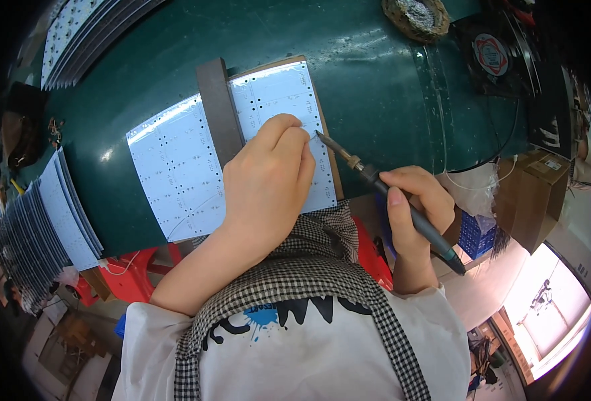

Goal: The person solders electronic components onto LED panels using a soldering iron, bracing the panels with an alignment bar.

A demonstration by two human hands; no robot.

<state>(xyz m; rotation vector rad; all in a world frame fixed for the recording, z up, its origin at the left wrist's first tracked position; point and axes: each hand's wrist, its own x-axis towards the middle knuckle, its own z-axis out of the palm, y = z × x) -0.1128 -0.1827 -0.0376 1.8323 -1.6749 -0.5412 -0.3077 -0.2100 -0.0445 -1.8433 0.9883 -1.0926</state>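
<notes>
A white circuit board panel (175, 157) with rows of small holes lies on the green table in front of me. My left hand (265, 177) rests over its right half, fingers bent and pinched together near the right edge. Whatever those fingertips hold is hidden from view. A soldering iron (436, 238) with a dark handle sits in my right hand (421, 204), held like a pen. Its tip points up and left, close to the board's right edge beside my left fingertips. Across the panel lies a dark grey bar (219, 107), its near end covered by my left hand.
Stacks of similar white boards stand at the left, one upright row (68, 214) and another at the far left (75, 40). A small bowl with silvery material (417, 17) and a black fan (492, 53) are at the far right. Beside the table is a cardboard box (536, 194).
</notes>
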